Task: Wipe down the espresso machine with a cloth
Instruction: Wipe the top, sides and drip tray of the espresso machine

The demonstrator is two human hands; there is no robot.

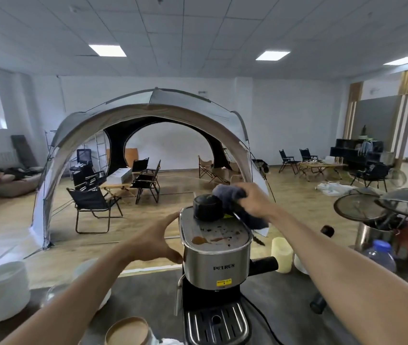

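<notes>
A steel and black espresso machine (216, 267) stands on the dark counter in front of me. Brown coffee stains and drips mark its flat top (219, 236). A black round cap (206, 206) sits at the back of that top. My right hand (254, 199) grips a dark blue-grey cloth (230, 195) and presses it against the cap's right side, with part of the cloth hanging down behind the machine. My left hand (158, 240) is spread against the machine's left side, thumb and fingers apart, steadying it.
On the counter (145, 290) stand a white bucket (5, 290) at left, a paper cup (127, 331) near the front, a pale yellow cup (282, 257), a water bottle (381, 255) and mesh strainers (362, 206) at right. A black cable (260, 317) runs from the machine. A tent and folding chairs fill the room beyond.
</notes>
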